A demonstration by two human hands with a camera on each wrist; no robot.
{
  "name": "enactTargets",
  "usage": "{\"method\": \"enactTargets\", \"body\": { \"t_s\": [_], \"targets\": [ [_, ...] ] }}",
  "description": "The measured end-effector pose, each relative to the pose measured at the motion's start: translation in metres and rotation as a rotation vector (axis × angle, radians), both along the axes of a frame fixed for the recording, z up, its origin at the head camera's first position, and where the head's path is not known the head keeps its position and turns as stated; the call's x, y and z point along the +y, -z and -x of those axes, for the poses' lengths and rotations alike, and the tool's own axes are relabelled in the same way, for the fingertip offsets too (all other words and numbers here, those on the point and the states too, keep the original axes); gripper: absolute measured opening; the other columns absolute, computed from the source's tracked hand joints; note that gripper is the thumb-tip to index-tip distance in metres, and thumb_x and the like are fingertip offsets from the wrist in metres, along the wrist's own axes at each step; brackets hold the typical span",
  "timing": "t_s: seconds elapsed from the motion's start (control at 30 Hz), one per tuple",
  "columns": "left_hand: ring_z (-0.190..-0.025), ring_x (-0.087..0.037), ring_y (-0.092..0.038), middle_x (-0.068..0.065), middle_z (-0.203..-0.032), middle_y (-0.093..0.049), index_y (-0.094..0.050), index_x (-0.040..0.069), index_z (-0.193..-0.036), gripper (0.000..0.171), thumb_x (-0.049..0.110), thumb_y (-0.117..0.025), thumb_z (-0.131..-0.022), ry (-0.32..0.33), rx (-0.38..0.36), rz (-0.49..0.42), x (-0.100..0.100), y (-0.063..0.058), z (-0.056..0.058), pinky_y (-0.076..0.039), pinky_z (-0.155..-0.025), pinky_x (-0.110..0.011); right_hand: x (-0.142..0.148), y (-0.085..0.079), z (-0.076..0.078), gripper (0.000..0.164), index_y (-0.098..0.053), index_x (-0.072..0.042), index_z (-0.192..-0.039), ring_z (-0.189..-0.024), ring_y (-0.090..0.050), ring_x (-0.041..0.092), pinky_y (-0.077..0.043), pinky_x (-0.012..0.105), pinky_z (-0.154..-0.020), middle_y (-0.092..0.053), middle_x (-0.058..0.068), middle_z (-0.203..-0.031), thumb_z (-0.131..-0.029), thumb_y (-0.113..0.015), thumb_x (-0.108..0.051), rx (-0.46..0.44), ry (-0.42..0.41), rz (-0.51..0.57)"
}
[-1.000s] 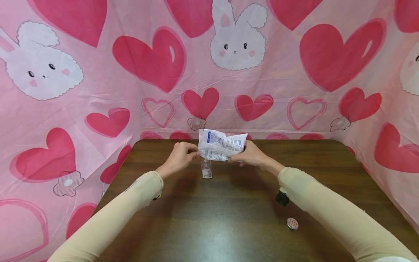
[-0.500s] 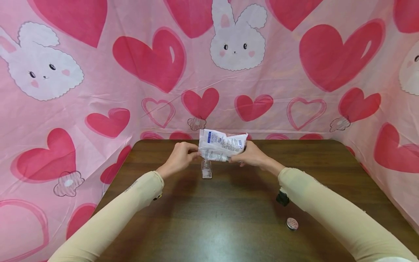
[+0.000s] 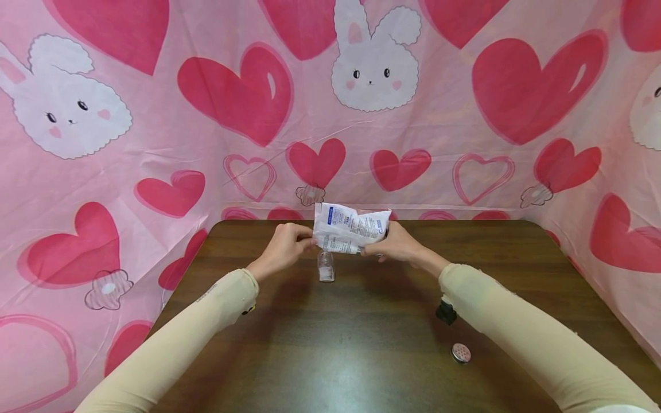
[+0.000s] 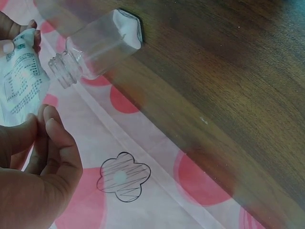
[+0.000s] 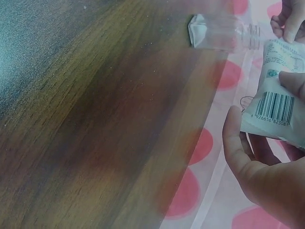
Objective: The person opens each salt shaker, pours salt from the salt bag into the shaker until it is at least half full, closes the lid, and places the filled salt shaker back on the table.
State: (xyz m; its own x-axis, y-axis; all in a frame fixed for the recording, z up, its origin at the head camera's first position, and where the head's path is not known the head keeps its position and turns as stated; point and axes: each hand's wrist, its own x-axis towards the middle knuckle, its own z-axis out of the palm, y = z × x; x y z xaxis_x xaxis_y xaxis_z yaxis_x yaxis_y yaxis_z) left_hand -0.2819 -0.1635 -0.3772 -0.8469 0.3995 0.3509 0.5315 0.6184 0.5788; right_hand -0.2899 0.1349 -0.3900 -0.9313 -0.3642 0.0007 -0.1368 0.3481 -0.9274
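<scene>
A white plastic packet with blue print is held sideways above a clear bottle. My left hand pinches the packet's left end between thumb and fingers. At the other end, my right hand grips the packet, its thumb lying across the face near the barcode. The bottle stands upright on the table, its threaded neck uncapped and right by the packet's left lower edge. White grainy stuff lies in the bottom of the bottle. The packet's mouth is hidden in the head view.
A round metal shaker lid with holes lies on the brown wooden table, near the right forearm. Tiny white specks dot the tabletop. A pink cloth with hearts and rabbits hangs behind the table's far edge and along both sides.
The white stuff in the bottle looks slightly higher. Both hands and the packet stay almost where they were.
</scene>
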Motion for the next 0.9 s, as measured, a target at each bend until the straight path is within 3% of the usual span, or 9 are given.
{"method": "enactTargets", "body": {
  "t_s": [0.23, 0.47, 0.77, 0.9],
  "targets": [
    [-0.069, -0.013, -0.059, -0.009, -0.079, -0.075, -0.081, 0.005, -0.089, 0.010, -0.001, -0.076, -0.095, 0.004, 0.003, -0.005, 0.0001, -0.0007, -0.0011, -0.048, -0.061, -0.031, 0.0003, -0.0015, -0.0008, 0.042, -0.068, -0.004, -0.119, -0.089, -0.071, 0.035, -0.058, 0.063, -0.076, -0.076, 0.009, -0.099, -0.082, -0.087, -0.011, 0.004, -0.007, -0.007],
    [-0.069, -0.013, -0.061, -0.011, -0.079, -0.075, -0.081, 0.004, -0.089, 0.009, -0.001, -0.075, -0.095, 0.005, -0.004, -0.012, -0.0011, 0.0000, -0.0013, -0.049, -0.060, -0.030, 0.0000, -0.0027, -0.0009, 0.044, -0.067, -0.004, -0.119, -0.083, -0.070, 0.023, -0.058, 0.064, -0.077, -0.076, 0.010, -0.101, -0.082, -0.088, -0.012, 0.002, 0.001, -0.018],
    [-0.069, -0.013, -0.060, -0.011, -0.079, -0.075, -0.080, 0.004, -0.089, 0.010, -0.001, -0.075, -0.096, 0.002, -0.008, -0.008, -0.0006, -0.0016, -0.0021, -0.049, -0.060, -0.030, -0.0003, -0.0036, -0.0004, 0.041, -0.068, -0.004, -0.118, -0.093, -0.070, 0.042, -0.059, 0.061, -0.076, -0.077, 0.009, -0.099, -0.082, -0.087, -0.013, 0.006, 0.000, -0.029],
    [-0.069, -0.013, -0.060, -0.009, -0.078, -0.074, -0.080, 0.004, -0.089, 0.010, -0.001, -0.075, -0.096, 0.001, -0.009, -0.009, -0.0003, -0.0020, -0.0022, -0.049, -0.061, -0.030, -0.0002, -0.0037, -0.0006, 0.041, -0.068, -0.004, -0.118, -0.094, -0.069, 0.043, -0.058, 0.062, -0.077, -0.077, 0.009, -0.099, -0.082, -0.088, -0.013, 0.006, 0.002, -0.032]
  ]
}}
